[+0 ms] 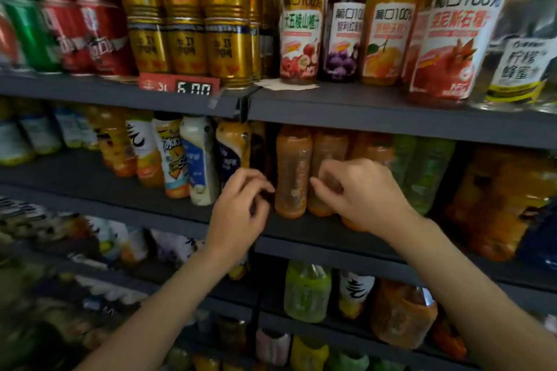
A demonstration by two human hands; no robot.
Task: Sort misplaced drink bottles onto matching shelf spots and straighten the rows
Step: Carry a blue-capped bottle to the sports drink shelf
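Orange bottle [293,172] stands between both hands — left hand [241,208] and right hand [361,193] fingers curled, grip unclear.

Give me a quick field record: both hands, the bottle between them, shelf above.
left hand: fingers curled, at the left side of the orange bottle, grip unclear
right hand: fingers curled, just right of that bottle, in front of the next one
orange bottle: upright, middle shelf
shelf above: gold cans, juice bottles, price tag
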